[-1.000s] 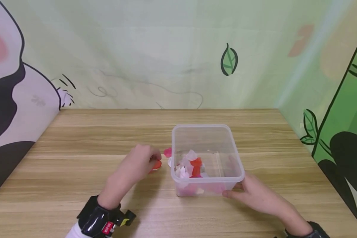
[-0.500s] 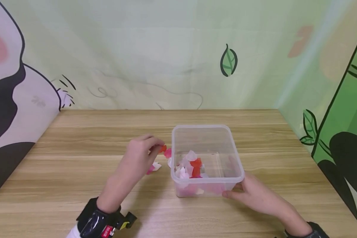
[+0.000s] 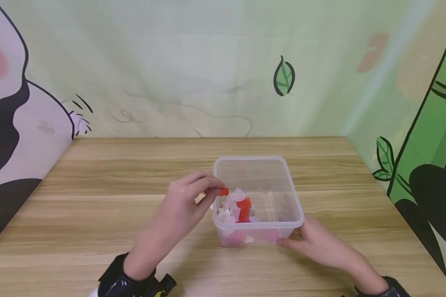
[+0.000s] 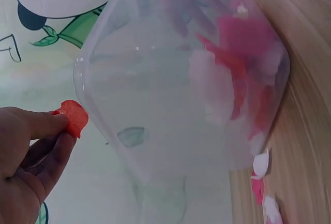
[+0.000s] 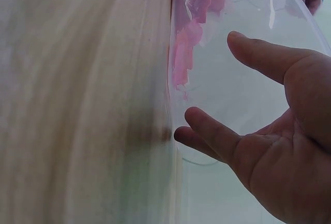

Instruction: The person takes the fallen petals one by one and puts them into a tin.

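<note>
My left hand (image 3: 187,202) pinches a red petal (image 4: 75,118) between thumb and fingertips, at the left rim of a clear plastic box (image 3: 295,185). White, pink and red petals (image 3: 230,208) lie heaped in the left part of the box. At the box's front right corner is my right hand (image 3: 321,243), thumb along the front wall and the other fingers by the right side. The right wrist view shows that thumb and those fingers fairly straight and spread against the wall.
Outside the box, a few loose white and pink petals (image 4: 261,164) lie on the wooden table (image 3: 96,231), mostly hidden behind my left hand in the head view. A printed cloth backdrop (image 3: 171,74) rises behind the table.
My left hand lifts the red petal off the table beside the box and carries it right, up to the rim. The right hand and the box stay put.
</note>
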{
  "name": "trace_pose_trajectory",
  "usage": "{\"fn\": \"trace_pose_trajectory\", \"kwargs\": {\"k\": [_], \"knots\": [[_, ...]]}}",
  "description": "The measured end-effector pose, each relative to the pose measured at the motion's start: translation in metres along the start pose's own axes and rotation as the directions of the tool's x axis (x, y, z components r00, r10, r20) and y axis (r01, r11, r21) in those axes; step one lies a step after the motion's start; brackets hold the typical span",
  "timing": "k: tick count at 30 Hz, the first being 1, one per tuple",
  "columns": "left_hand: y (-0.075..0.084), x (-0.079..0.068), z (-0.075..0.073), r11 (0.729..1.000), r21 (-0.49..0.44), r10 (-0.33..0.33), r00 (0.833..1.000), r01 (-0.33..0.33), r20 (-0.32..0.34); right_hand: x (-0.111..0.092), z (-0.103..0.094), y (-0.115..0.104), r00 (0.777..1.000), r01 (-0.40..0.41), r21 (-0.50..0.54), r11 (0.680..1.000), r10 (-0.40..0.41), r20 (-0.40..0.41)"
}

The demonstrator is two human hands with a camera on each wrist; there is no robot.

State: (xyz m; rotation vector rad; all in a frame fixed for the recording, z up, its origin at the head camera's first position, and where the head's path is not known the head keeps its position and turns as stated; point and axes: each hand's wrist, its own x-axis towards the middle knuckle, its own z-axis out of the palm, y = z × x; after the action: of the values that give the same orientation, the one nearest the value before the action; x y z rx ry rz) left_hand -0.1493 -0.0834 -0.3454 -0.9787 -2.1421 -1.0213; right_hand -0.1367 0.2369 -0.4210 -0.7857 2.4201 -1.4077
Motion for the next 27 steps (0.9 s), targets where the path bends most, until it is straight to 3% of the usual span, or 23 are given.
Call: {"fn": "trace_pose_trajectory", "kwargs": {"k": [7,13,20,27], "knots": [[0.006,-0.002,0.011,0.998,-0.020,0.067,0.996,-0.066,0.061,0.000,0.000,-0.001,1.000,-0.001,-0.012,1.000,0.001,-0.006],[0.005,-0.003,0.014,0.997,0.005,0.079,0.990,-0.080,0.119,0.000,0.000,-0.003,1.000,0.017,-0.008,1.000,-0.017,-0.003],[0.007,-0.003,0.011,0.997,0.034,0.058,0.981,-0.065,0.183,0.000,-0.001,-0.001,1.000,0.006,0.005,1.000,-0.006,-0.006],[0.001,-0.005,0.004,0.997,0.080,-0.031,0.990,0.020,0.136,-0.001,0.001,0.000,1.000,0.009,0.007,1.000,-0.009,-0.004]]}}
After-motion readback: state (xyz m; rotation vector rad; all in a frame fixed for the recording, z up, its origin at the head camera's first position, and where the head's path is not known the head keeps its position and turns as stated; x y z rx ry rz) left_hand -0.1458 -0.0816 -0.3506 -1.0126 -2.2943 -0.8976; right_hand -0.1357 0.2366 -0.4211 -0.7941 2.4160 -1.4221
